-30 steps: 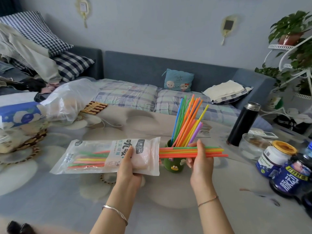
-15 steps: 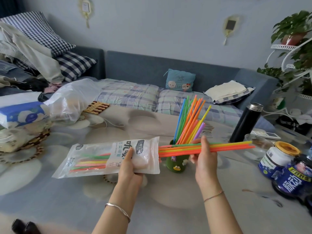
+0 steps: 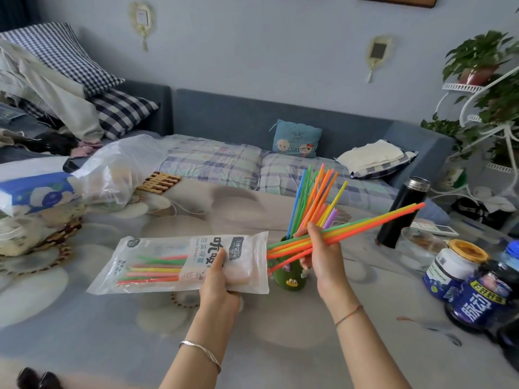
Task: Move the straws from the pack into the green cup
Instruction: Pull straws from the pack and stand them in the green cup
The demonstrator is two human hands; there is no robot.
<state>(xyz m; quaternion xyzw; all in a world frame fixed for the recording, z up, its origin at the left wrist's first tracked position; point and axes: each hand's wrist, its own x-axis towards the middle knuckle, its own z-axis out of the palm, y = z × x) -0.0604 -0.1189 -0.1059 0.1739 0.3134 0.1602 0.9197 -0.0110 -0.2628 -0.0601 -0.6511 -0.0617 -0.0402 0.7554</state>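
A person's left hand is gripping the clear plastic straw pack just left of the green cup, thumb pressing on top near the pack's open end and fingers curling underneath. The pack is hanging roughly level above the counter, its mouth facing the cup. A few coloured straws are lying inside it, at the end farthest from the cup.

The right hand is hovering directly over the cup, fingers and thumb clamping around a bundle of green, yellow and orange straws. The bundle is slanting upward to the right of the cup; its lower ends are sitting at the pack's mouth, just left of the cup's rim, and whether they are clear of the plastic cannot be told.

The cup, showing a small cartoon face, is standing on the counter between the two hands. A fan of upright straws in blue, green, orange, yellow and purple is already standing in it, leaning to the right.

Right of the cup, a black vacuum flask is standing upright, with a yellow-lidded jar and a dark blue bottle nearer the camera. Far left of the cup, a crumpled plastic bag and a blue-and-white tissue pack are resting. Behind the cup, a blue cartoon cushion is leaning on a sofa.
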